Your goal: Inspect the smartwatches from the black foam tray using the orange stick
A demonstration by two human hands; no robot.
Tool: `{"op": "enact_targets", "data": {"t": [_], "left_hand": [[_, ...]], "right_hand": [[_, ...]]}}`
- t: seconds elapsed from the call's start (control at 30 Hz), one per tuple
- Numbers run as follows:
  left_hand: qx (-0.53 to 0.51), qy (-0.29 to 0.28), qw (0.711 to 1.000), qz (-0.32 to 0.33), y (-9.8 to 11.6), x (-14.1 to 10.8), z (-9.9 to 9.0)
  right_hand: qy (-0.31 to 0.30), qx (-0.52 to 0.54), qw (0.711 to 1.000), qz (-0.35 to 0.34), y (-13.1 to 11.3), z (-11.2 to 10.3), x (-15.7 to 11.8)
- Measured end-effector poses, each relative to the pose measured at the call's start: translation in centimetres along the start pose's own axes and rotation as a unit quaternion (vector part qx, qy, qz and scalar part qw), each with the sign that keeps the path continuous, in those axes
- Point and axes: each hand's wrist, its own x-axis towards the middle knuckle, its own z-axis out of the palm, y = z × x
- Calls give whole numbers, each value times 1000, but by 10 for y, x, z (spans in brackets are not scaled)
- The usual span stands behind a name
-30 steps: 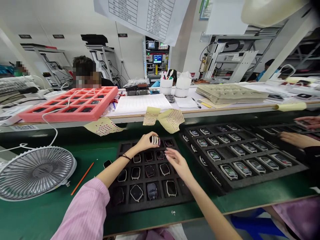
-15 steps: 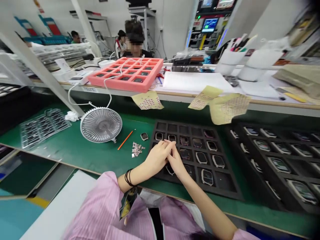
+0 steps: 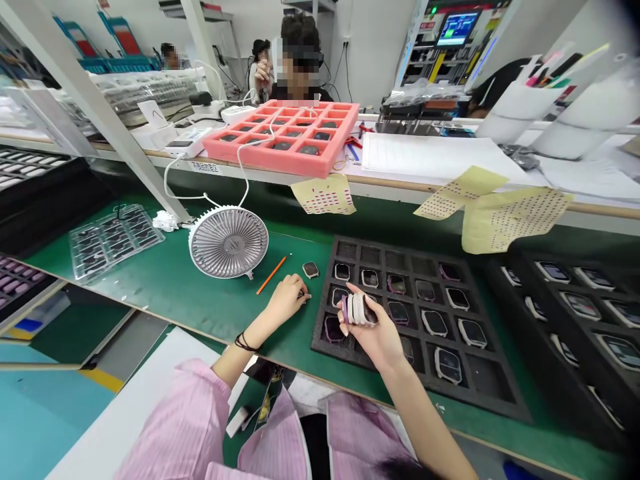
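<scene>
My left hand (image 3: pixel 287 299) rests on the green bench with its fingers curled down over some small metal pieces (image 3: pixel 307 297); what lies between the fingertips is hidden. Palm up, my right hand (image 3: pixel 383 337) grips a row of several watch cases (image 3: pixel 359 311), pale ones with a purple one at the left end. It is above a black foam tray (image 3: pixel 493 347) whose pockets hold more watch cases. One watch case (image 3: pixel 311 269) lies on the bench between an orange stick (image 3: pixel 271 275) and the tray.
A round white fan (image 3: pixel 229 243) stands left of my left hand, with a clear plastic tray (image 3: pixel 115 237) beyond it. More black trays (image 3: pixel 545 320) with watches are at the right. The shelf ahead bears a pink foam tray (image 3: pixel 320 160); a person sits behind it.
My hands were together over the black tray and have moved apart. My left hand is now at the metal pieces; the watch cases in my right hand show. The view has shifted.
</scene>
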Motion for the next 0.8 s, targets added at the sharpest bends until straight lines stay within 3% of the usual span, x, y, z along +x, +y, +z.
{"op": "enact_targets", "data": {"t": [0.13,0.23,0.3,0.43,0.53,0.8], "left_hand": [[-6,6,1000,15,4,3,-6],[-39,56,997,39,17,-5,-17],[-101,122,982,101,30,-12,-26],[-163,214,917,293,53,-23,-36],[-129,238,895,355,59,-24,-35],[68,244,884,392,76,-26,-37]], "right_hand": [[1,9,1000,0,-1,1,0],[-2,16,1000,5,-4,1,-1],[-8,24,1000,15,-7,2,-1],[-21,39,998,37,-12,3,-3],[-26,40,998,40,-14,3,-5],[12,-2,999,-33,-5,6,-9]]}}
